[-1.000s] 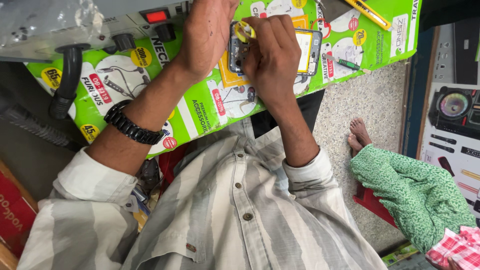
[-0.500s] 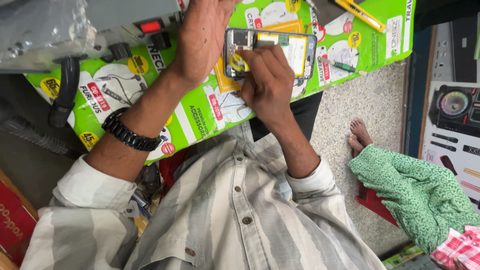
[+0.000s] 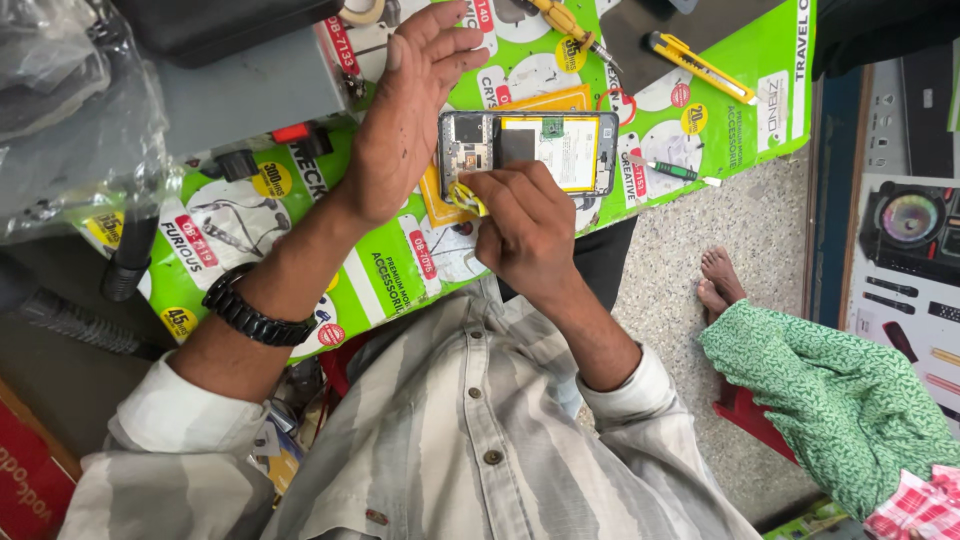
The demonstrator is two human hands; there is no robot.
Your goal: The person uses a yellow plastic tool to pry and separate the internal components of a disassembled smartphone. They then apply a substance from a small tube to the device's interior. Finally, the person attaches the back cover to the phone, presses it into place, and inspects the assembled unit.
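An opened phone (image 3: 530,150) lies back-up on a green printed mat (image 3: 400,270), its circuit board and white-labelled battery (image 3: 565,152) exposed. My left hand (image 3: 410,110), a black watch on its wrist, lies flat with fingers spread against the phone's left end. My right hand (image 3: 525,225) pinches a small yellow pick (image 3: 465,197) at the phone's lower left corner.
A yellow utility knife (image 3: 695,65), a yellow-handled screwdriver (image 3: 560,20) and a small green screwdriver (image 3: 670,170) lie on the mat. A clear plastic bag (image 3: 70,110) is at left. Another person's foot (image 3: 720,280) and green garment (image 3: 830,400) are at right on the floor.
My right hand has slid off the phone's back to its lower left corner, so the phone's inside now shows. My left hand's fingers have spread out flat.
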